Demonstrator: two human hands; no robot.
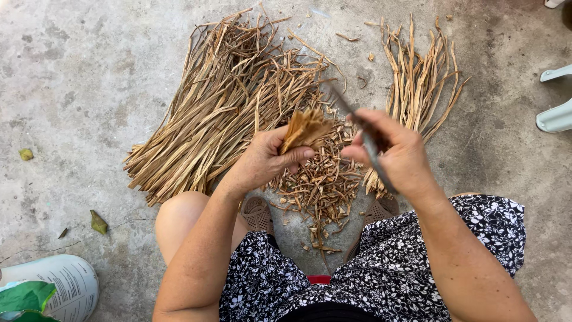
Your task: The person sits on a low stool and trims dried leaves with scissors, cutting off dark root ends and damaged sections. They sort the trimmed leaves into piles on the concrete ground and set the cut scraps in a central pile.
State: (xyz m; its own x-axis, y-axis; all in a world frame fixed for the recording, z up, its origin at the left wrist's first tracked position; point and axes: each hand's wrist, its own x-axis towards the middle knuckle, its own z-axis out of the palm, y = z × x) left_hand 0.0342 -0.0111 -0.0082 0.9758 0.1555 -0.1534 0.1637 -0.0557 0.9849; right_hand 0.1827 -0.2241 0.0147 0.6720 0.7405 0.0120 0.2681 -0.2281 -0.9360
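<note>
Close to the camera, above the knees and the black dress with white flowers [381, 262], the left hand [265, 160] is closed around a small bundle of dried plant strips [305, 127], the thumb pressing the bundle against the fingers, its cut ends fanning upward. The right hand [400, 156] is wrapped tight on the handle of a knife [364, 138]; the blade looks blurred, so its exact edge I cannot tell. To cut well, I think the bundle should stay tight and the left thumb should stay below the line where the blade meets the strips, because the two hands are very near. Under the hands, between the sandals [258, 213], lies a heap of short cut pieces [322, 182] on the concrete floor [71, 89]. Farther away a large pile of long dried strips [226, 101] spreads on the left side, and a smaller pile [417, 71] lies on the right. At the lower left edge there is a plastic sack [56, 286], and some dry leaves [98, 222] are scattered; nothing of these blocks the hands.
</note>
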